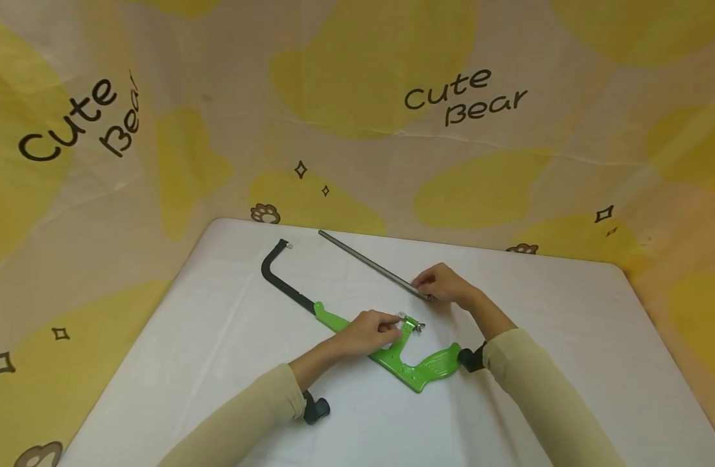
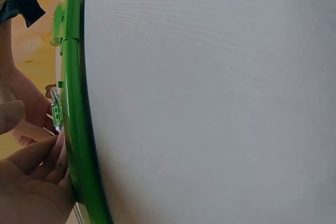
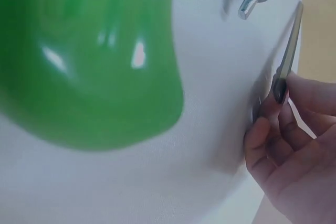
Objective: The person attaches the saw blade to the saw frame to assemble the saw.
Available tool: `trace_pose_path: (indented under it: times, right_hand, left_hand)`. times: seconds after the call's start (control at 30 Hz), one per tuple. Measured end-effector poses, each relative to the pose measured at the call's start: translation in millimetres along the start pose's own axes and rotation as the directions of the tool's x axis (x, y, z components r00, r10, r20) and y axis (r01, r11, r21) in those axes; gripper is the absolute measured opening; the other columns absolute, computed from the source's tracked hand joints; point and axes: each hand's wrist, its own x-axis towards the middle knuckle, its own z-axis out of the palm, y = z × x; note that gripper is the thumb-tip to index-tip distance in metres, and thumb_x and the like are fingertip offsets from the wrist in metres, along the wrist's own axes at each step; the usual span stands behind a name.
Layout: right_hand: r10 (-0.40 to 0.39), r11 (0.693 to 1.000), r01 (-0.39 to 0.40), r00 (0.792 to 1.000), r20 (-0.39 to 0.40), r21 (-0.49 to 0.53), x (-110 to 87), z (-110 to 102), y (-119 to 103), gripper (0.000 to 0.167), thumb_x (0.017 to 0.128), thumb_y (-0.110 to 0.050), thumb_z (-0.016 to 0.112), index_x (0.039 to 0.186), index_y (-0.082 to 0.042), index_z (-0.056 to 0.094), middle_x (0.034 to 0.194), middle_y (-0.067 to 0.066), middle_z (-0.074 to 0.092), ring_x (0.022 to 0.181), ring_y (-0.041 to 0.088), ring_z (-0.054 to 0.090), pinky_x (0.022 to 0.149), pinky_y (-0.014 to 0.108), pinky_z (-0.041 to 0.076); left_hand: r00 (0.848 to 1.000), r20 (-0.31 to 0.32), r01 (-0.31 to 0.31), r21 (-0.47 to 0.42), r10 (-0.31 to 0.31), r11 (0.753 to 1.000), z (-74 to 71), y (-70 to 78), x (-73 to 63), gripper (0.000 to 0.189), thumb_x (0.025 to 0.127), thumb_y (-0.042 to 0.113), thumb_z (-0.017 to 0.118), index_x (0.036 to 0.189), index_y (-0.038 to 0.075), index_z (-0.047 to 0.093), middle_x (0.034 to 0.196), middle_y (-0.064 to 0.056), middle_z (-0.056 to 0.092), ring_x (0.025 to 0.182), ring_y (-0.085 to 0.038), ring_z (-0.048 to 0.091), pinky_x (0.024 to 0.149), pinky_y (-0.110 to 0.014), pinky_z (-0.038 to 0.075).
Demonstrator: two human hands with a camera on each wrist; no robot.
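A hacksaw frame lies on the table, its green handle (image 1: pixel 441 364) toward the right and its black bow (image 1: pixel 288 290) reaching to the back left. My left hand (image 1: pixel 365 335) pinches around the small metal pin and green post beside the wing nut (image 1: pixel 419 327); the exact contact is partly hidden. A long, thin grey hacksaw blade (image 1: pixel 369 262) is off the frame and slants behind it. My right hand (image 1: pixel 445 284) grips its near end between thumb and fingers. In the right wrist view, the blade (image 3: pixel 290 45) rises from the fingertips, beyond the large green handle (image 3: pixel 105 77).
Everything lies on a white table (image 1: pixel 217 389) with rounded corners. A yellow and cream patterned cloth (image 1: pixel 357 97) hangs behind it and along the left side. Black camera mounts stick out at the left wrist (image 1: pixel 316 410) and right wrist (image 1: pixel 471 359), the right one close to the handle.
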Motion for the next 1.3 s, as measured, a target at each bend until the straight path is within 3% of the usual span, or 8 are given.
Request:
trace_pose_path:
  times: [0.47, 0.77, 1.13, 1.3]
  right_hand:
    - [0.056, 0.987, -0.065, 0.996, 0.069, 0.146, -4.6, -2.2, 2.5, 0.025, 0.094, -0.006, 0.062, 0.117, 0.002, 0.069, 0.105, 0.009, 0.068, 0.086, 0.016, 0.055, 0.073, 0.029, 0.047]
    - [0.032, 0.979, -0.050, 0.995, 0.094, 0.195, -5.7, -3.9, 5.2, 0.031, 0.097, -0.011, 0.062, 0.124, 0.002, 0.067, 0.122, 0.014, 0.066, 0.090, 0.018, 0.055, 0.075, 0.031, 0.048]
    - [-0.009, 0.967, -0.023, 0.992, 0.126, 0.253, -5.7, -0.2, 2.4, 0.029, 0.094, -0.007, 0.058, 0.119, 0.006, 0.066, 0.102, 0.007, 0.066, 0.084, 0.015, 0.054, 0.073, 0.030, 0.047]
    - [-0.009, 0.958, -0.032, 0.990, 0.141, 0.285, -4.4, 2.5, 2.2, 0.029, 0.094, -0.007, 0.058, 0.119, 0.005, 0.066, 0.103, 0.006, 0.066, 0.083, 0.014, 0.053, 0.073, 0.028, 0.046]
  left_hand:
    - [1.000, -0.008, 0.013, -0.021, -0.013, 1.000, 2.9, 2.9, 3.4, 0.044, 0.094, 0.017, 0.064, 0.131, -0.006, 0.060, 0.092, 0.001, 0.066, 0.078, -0.007, 0.055, 0.067, -0.021, 0.046]
    - [0.998, -0.047, 0.040, 0.009, -0.040, 0.999, 9.9, 0.1, 7.0, 0.048, 0.082, 0.007, 0.074, 0.128, -0.004, 0.064, 0.091, 0.002, 0.065, 0.078, -0.006, 0.058, 0.070, -0.022, 0.049]
    - [0.995, -0.091, 0.059, 0.086, -0.051, 0.995, 15.0, 5.8, 5.5, 0.050, 0.079, 0.002, 0.079, 0.127, -0.003, 0.065, 0.088, 0.003, 0.061, 0.075, -0.005, 0.055, 0.068, -0.021, 0.046]
    - [0.993, -0.099, 0.074, 0.080, -0.066, 0.994, 16.4, 7.0, 5.4, 0.051, 0.079, 0.001, 0.080, 0.127, -0.002, 0.064, 0.088, 0.002, 0.060, 0.075, -0.005, 0.054, 0.067, -0.021, 0.045]
